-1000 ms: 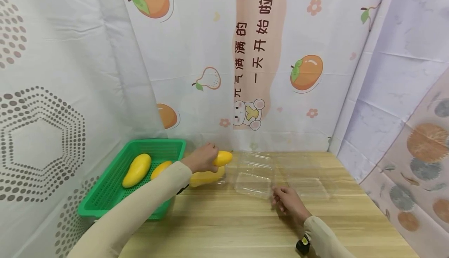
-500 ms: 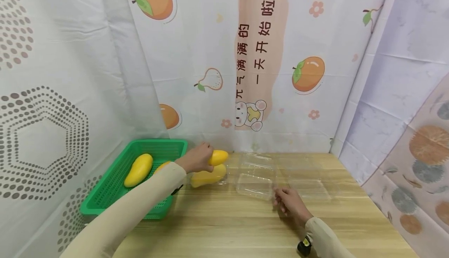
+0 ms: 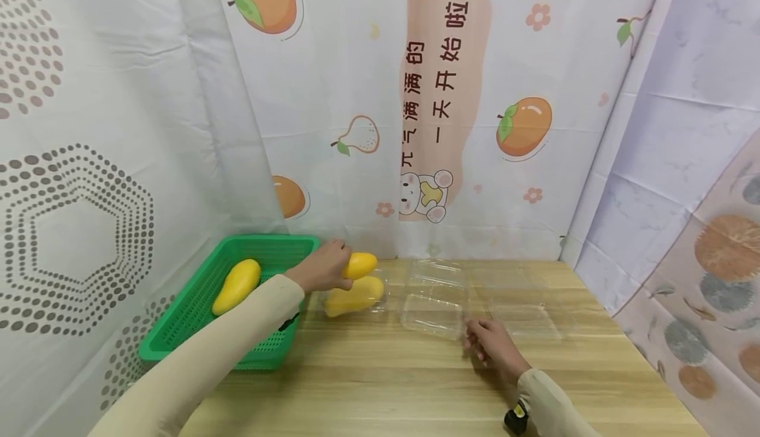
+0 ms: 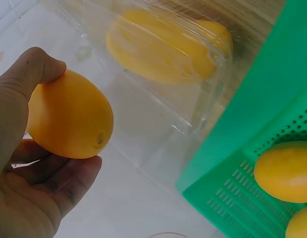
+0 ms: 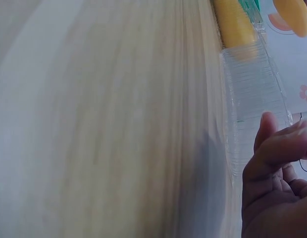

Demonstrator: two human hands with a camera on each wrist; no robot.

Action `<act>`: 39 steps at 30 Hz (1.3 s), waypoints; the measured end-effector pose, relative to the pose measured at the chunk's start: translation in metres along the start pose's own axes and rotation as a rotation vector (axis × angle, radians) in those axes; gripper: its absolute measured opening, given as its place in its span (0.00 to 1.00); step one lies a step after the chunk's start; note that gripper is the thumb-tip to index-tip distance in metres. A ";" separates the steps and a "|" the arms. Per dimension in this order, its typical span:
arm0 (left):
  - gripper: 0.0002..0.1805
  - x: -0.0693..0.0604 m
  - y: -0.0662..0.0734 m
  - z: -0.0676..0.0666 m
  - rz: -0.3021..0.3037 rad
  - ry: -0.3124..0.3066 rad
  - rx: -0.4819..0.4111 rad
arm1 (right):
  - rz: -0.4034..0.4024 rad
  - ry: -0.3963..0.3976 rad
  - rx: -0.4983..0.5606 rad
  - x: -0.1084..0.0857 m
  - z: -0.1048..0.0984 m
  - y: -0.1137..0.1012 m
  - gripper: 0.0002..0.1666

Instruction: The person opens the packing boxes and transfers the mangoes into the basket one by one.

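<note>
My left hand (image 3: pixel 320 267) grips a yellow mango (image 3: pixel 360 265) at the back left of the table. In the left wrist view the thumb is over that mango (image 4: pixel 74 116) and fingers are beneath it. Below it, another mango (image 3: pixel 356 297) lies in a clear plastic container (image 4: pixel 185 111). My right hand (image 3: pixel 493 344) is low at the near corner of a second clear container (image 3: pixel 435 315). Its fingers are loosely curled with nothing seen between them; whether they touch the plastic, I cannot tell.
A green basket (image 3: pixel 178 302) stands left, beside the mango container, with a mango (image 3: pixel 237 286) visible inside; the left sleeve covers part of it. The left wrist view shows two mangoes there. More clear plastic (image 3: pixel 525 321) lies to the right. A printed curtain (image 3: pixel 356 186) borders the back.
My left hand has moved left with the mango, toward the basket, uncovering more of the mango in the container. The right hand has stayed in place. The head view has shifted slightly.
</note>
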State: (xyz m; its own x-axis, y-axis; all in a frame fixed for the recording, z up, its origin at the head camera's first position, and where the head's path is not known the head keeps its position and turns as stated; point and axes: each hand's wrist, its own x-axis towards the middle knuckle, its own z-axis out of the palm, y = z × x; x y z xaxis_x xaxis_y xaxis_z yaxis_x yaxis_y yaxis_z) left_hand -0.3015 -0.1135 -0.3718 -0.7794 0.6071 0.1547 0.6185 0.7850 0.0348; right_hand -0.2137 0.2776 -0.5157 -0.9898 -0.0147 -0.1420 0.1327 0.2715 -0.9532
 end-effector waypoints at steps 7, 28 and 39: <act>0.21 -0.012 -0.010 0.005 -0.029 -0.003 -0.020 | 0.006 -0.013 0.004 -0.002 0.001 0.001 0.23; 0.19 -0.035 -0.032 -0.012 -0.094 0.026 -0.026 | 0.009 -0.011 0.036 0.000 -0.001 0.004 0.24; 0.18 -0.051 -0.047 -0.011 -0.081 0.053 -0.008 | 0.007 -0.017 0.047 0.001 0.001 0.004 0.24</act>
State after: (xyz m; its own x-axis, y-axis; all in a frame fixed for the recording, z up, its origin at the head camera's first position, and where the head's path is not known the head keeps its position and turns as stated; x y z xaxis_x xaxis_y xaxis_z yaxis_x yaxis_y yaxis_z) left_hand -0.2891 -0.1828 -0.3701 -0.8207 0.5339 0.2034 0.5543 0.8304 0.0569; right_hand -0.2139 0.2777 -0.5194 -0.9879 -0.0290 -0.1526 0.1423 0.2259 -0.9637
